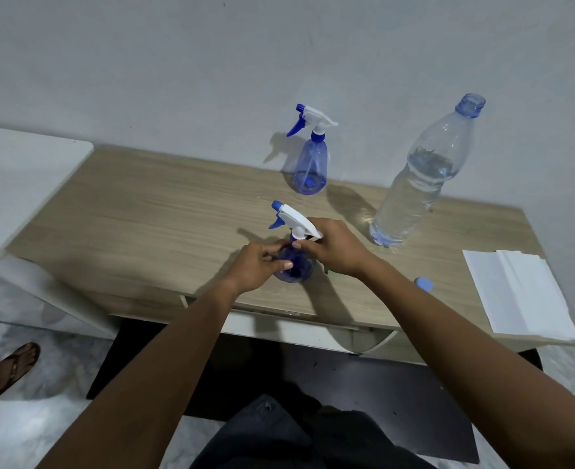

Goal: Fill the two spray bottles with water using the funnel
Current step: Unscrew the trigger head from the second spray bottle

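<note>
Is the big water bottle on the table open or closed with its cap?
Open. The water bottle has a bare neck, and a blue cap lies on the table.

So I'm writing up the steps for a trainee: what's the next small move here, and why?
Probably twist the spray head off the near spray bottle. The left hand grips its body and the right hand pinches at the collar, and with the head on nothing can be poured in. The water bottle stands uncapped. Whether this bottle holds water already, I cannot tell.
</note>
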The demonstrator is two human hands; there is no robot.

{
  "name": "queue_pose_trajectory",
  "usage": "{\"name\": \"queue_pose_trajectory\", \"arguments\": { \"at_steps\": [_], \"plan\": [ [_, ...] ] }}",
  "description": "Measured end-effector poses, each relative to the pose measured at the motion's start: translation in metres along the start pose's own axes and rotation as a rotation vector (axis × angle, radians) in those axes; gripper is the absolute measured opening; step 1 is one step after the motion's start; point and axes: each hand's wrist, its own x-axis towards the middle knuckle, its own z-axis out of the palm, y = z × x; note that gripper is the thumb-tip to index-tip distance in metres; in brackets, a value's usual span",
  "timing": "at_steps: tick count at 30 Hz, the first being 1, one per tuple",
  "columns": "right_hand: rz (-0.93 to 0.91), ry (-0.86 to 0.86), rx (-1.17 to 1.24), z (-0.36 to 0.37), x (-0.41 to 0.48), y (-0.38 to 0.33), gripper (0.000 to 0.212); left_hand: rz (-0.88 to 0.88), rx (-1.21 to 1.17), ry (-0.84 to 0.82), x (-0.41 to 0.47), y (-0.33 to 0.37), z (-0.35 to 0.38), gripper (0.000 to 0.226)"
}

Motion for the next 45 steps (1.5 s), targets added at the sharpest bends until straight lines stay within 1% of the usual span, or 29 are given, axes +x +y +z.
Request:
{"name": "queue_pose_trajectory", "arguments": {
  "at_steps": [3, 5, 7, 9, 12, 14, 17, 20, 21, 25, 28, 31, 34, 37, 41, 45],
  "plan": [
    [-0.003, -0.074, 0.029, -0.007, -0.001, 0.002, 0.008, 0.003, 0.0, -0.008, 0.001, -0.003, -0.001, 0.048],
    [-0.01, -0.09, 0.049, -0.011, -0.002, 0.0, 0.011, 0.006, 0.005, -0.011, 0.002, -0.002, -0.001, 0.048],
    [-0.013, -0.058, 0.052, -0.011, -0.003, -0.004, 0.017, 0.006, 0.031, -0.01, 0.002, -0.001, -0.002, 0.047],
    [-0.007, 0.007, 0.022, -0.005, -0.002, -0.007, 0.024, -0.001, 0.06, -0.007, 0.003, -0.003, -0.003, 0.042],
    [0.015, 0.078, -0.008, 0.002, 0.0, -0.005, 0.033, -0.018, 0.047, -0.001, 0.004, -0.005, -0.003, 0.036],
    [0.014, 0.078, -0.002, 0.003, 0.0, -0.002, 0.028, -0.011, 0.037, -0.003, 0.004, -0.005, -0.002, 0.039],
    [0.004, 0.034, 0.008, 0.002, -0.002, -0.001, 0.019, 0.002, 0.017, -0.014, 0.004, -0.005, -0.002, 0.048],
    [-0.002, -0.023, 0.032, -0.001, -0.002, 0.003, 0.008, 0.002, -0.006, -0.03, 0.004, -0.006, -0.003, 0.049],
    [0.001, -0.033, 0.057, -0.002, -0.003, 0.004, 0.008, 0.005, -0.012, -0.036, 0.004, -0.006, -0.003, 0.048],
    [-0.008, -0.033, 0.156, -0.005, -0.008, 0.007, 0.025, 0.001, -0.031, -0.033, 0.005, -0.005, -0.002, 0.044],
    [-0.01, -0.005, 0.191, -0.003, -0.009, 0.005, 0.026, -0.016, -0.026, -0.018, 0.003, -0.004, -0.001, 0.044],
    [0.031, 0.059, 0.139, 0.001, -0.008, 0.001, 0.029, -0.014, 0.015, -0.015, 0.004, -0.005, -0.002, 0.045],
    [0.037, 0.112, 0.101, 0.004, -0.006, -0.003, 0.033, -0.025, 0.015, -0.004, 0.004, -0.006, -0.002, 0.038],
    [0.03, 0.14, 0.102, 0.006, -0.006, -0.003, 0.028, -0.034, -0.008, 0.001, 0.003, -0.003, 0.0, 0.034],
    [0.025, 0.118, 0.096, 0.006, -0.006, 0.001, 0.016, -0.026, -0.015, -0.015, 0.003, -0.003, -0.001, 0.046],
    [0.006, 0.075, 0.089, 0.002, -0.006, 0.001, 0.013, -0.032, -0.022, -0.031, 0.005, -0.005, -0.002, 0.052]
  ]
}}
